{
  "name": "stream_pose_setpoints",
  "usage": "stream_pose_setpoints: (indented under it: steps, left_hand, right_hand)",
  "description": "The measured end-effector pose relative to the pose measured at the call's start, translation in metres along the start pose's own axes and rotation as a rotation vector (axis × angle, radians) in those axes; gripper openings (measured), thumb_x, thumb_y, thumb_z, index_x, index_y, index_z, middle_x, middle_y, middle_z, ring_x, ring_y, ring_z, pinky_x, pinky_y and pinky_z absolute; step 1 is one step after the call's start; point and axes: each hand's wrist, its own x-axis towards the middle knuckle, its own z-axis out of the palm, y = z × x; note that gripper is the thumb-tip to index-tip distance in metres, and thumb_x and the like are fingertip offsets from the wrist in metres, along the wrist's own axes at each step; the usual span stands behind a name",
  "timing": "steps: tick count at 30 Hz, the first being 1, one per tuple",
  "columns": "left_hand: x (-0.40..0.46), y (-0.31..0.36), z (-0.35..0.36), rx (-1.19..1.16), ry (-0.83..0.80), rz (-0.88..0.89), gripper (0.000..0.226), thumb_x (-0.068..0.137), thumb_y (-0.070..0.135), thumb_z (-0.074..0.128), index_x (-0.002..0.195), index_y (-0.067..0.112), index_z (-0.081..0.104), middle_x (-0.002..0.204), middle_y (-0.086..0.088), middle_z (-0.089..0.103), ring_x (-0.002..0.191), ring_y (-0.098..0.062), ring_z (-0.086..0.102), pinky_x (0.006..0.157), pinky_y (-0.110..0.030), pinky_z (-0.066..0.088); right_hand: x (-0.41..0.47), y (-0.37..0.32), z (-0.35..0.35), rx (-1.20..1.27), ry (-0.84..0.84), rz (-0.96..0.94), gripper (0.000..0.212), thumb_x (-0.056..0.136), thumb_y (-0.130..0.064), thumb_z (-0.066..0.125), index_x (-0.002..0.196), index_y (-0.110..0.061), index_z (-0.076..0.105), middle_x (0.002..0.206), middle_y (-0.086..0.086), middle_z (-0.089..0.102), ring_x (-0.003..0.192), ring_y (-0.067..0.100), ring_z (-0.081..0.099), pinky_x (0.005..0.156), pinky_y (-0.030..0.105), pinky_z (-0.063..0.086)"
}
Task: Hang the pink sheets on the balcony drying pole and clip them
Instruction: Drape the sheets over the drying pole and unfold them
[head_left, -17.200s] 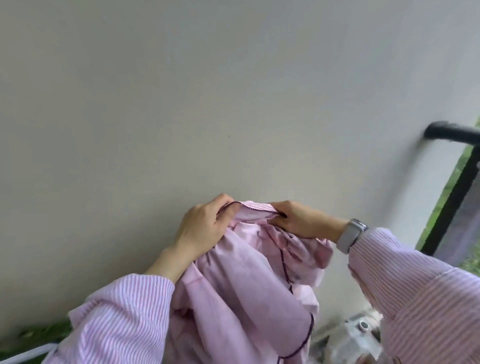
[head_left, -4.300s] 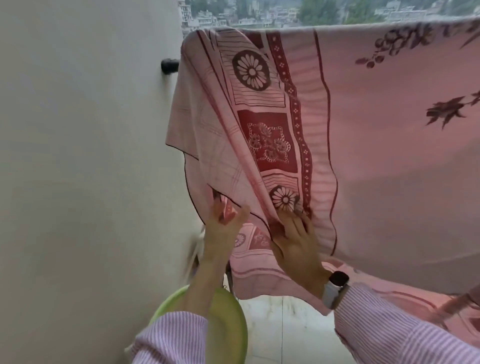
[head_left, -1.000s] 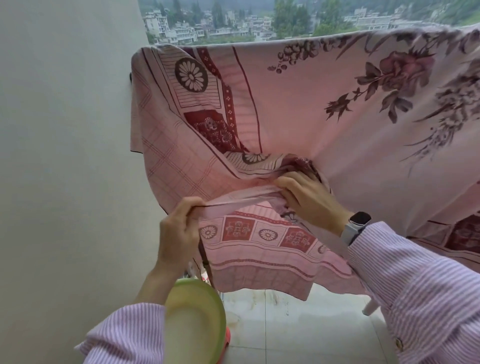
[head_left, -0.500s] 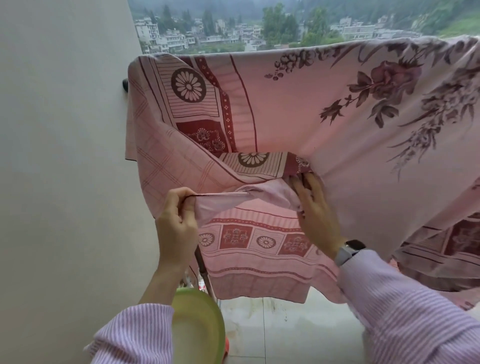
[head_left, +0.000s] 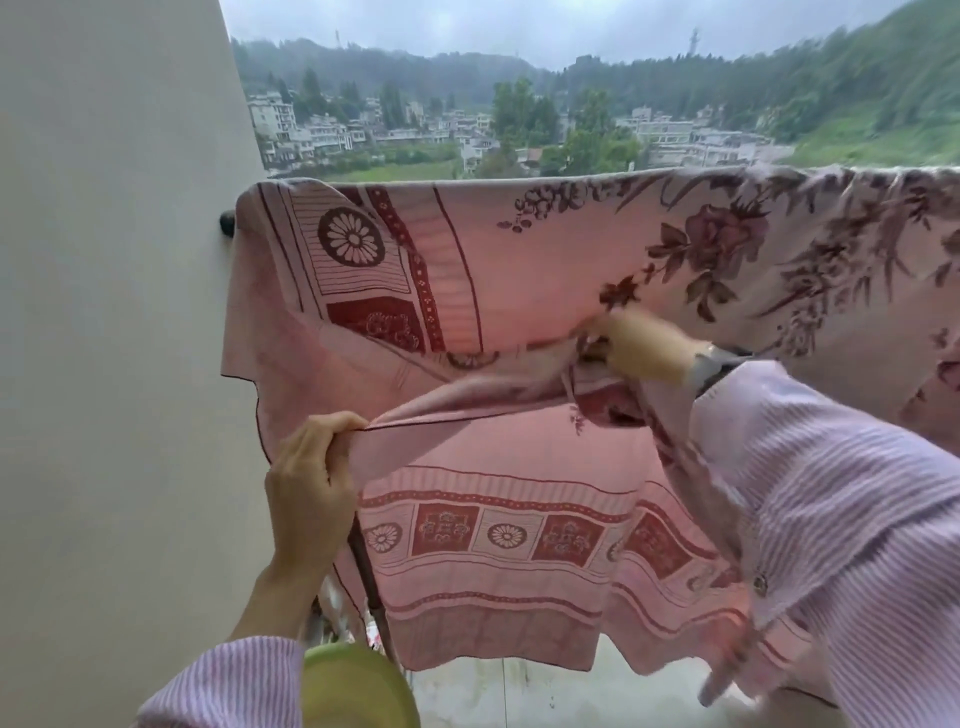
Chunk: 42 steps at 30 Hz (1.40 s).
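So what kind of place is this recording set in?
Most likely a high residential balcony: a pink sheet hangs over a wall-mounted drying pole, beyond it a hillside town, and a tiled floor lies below.

One pink floral patterned cotton sheet (head_left: 545, 270), one dark round pole end (head_left: 227, 223), one yellow-green plastic basin (head_left: 358, 691), two hands.

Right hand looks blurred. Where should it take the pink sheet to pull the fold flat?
Probably the dark-piped hem of the pink sheet, beside the left hand, coming from the balcony side. That edge runs taut toward the right hand, a firm pinchable line.
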Motion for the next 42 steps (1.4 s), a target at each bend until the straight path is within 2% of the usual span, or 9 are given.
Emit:
stream_pose_setpoints:
  steps: [5, 9, 14, 20, 27, 31, 34, 38, 42]
  left_hand:
    - [-0.003, 0.002, -0.011, 0.066, 0.046, -0.006, 0.020, 0.085, 0.010, 0.045, 0.084, 0.003, 0.064, 0.076, -0.005, 0.062, 0.074, -0.010, 0.048, 0.067, -0.015, 0.033]
    - [0.008, 0.013, -0.004, -0.013, 0.099, -0.140, 0.013, 0.083, -0.002, 0.052, 0.088, 0.003, 0.064, 0.082, 0.001, 0.058, 0.073, -0.017, 0.054, 0.063, -0.013, 0.037]
    - [0.020, 0.019, -0.001, -0.157, 0.131, -0.214, 0.012, 0.087, 0.009, 0.053, 0.090, 0.016, 0.062, 0.086, 0.001, 0.063, 0.074, -0.014, 0.056, 0.066, -0.014, 0.043]
    - [0.022, 0.028, -0.004, -0.175, 0.144, -0.178, 0.013, 0.086, 0.014, 0.050, 0.089, 0.020, 0.061, 0.083, 0.006, 0.062, 0.075, 0.000, 0.056, 0.067, -0.010, 0.043]
    - [0.024, 0.032, 0.003, 0.222, 0.048, -0.103, 0.033, 0.078, -0.004, 0.053, 0.106, 0.012, 0.061, 0.104, -0.004, 0.064, 0.098, -0.017, 0.054, 0.090, -0.032, 0.033]
    - [0.009, 0.071, 0.056, 0.121, -0.252, 0.286, 0.035, 0.082, 0.027, 0.051, 0.115, 0.014, 0.055, 0.111, -0.002, 0.061, 0.104, -0.014, 0.051, 0.094, -0.031, 0.035]
    - [0.009, 0.082, 0.092, 0.174, -0.357, 0.322, 0.040, 0.083, 0.039, 0.046, 0.111, 0.012, 0.059, 0.103, -0.002, 0.065, 0.094, -0.020, 0.059, 0.081, -0.036, 0.046]
    - [0.012, 0.091, 0.106, 0.000, -0.299, 0.320, 0.023, 0.085, 0.029, 0.053, 0.083, 0.011, 0.068, 0.074, -0.002, 0.069, 0.063, -0.019, 0.063, 0.056, -0.028, 0.051]
    - [0.014, 0.088, 0.101, -0.227, -0.242, 0.207, 0.026, 0.083, 0.022, 0.050, 0.086, 0.006, 0.070, 0.072, -0.002, 0.071, 0.058, -0.006, 0.061, 0.054, -0.015, 0.048]
  right_hand:
    - [-0.012, -0.013, 0.023, 0.050, -0.123, 0.085, 0.032, 0.083, -0.011, 0.054, 0.114, -0.012, 0.044, 0.104, 0.018, 0.060, 0.091, 0.034, 0.056, 0.069, 0.034, 0.039]
    - [-0.028, -0.026, 0.039, -0.292, 0.409, -0.152, 0.029, 0.070, -0.010, 0.061, 0.099, -0.005, 0.059, 0.097, 0.016, 0.058, 0.085, 0.031, 0.054, 0.073, 0.040, 0.037]
    - [-0.045, -0.040, 0.073, 0.041, 0.691, -0.288, 0.030, 0.079, 0.001, 0.055, 0.104, -0.011, 0.044, 0.107, 0.014, 0.055, 0.085, 0.030, 0.054, 0.068, 0.041, 0.049]
    - [-0.039, -0.038, 0.092, -0.097, 0.551, -0.253, 0.029, 0.083, -0.032, 0.048, 0.106, -0.017, 0.054, 0.135, 0.009, 0.040, 0.122, 0.040, 0.036, 0.102, 0.058, 0.027]
    - [-0.041, -0.029, 0.067, 0.213, 0.468, -0.270, 0.015, 0.082, -0.014, 0.058, 0.092, -0.017, 0.068, 0.088, 0.006, 0.072, 0.083, 0.027, 0.066, 0.076, 0.040, 0.053]
    - [-0.049, -0.028, 0.038, 0.622, 0.274, -0.093, 0.016, 0.082, 0.000, 0.058, 0.081, -0.011, 0.069, 0.054, -0.013, 0.061, 0.044, 0.001, 0.048, 0.049, 0.021, 0.041]
    - [-0.055, -0.024, 0.026, 0.935, 0.109, 0.031, 0.019, 0.085, 0.006, 0.052, 0.074, -0.005, 0.062, 0.040, 0.001, 0.044, 0.031, 0.011, 0.034, 0.033, 0.020, 0.028]
    - [-0.070, -0.011, 0.024, 0.855, 0.192, -0.036, 0.013, 0.084, 0.002, 0.055, 0.080, -0.005, 0.065, 0.062, 0.015, 0.059, 0.052, 0.023, 0.055, 0.049, 0.034, 0.045]
    - [-0.093, 0.019, 0.047, 0.015, 0.394, -0.193, 0.050, 0.079, -0.048, 0.049, 0.116, -0.016, 0.058, 0.124, 0.001, 0.058, 0.125, 0.028, 0.041, 0.102, 0.060, 0.028]
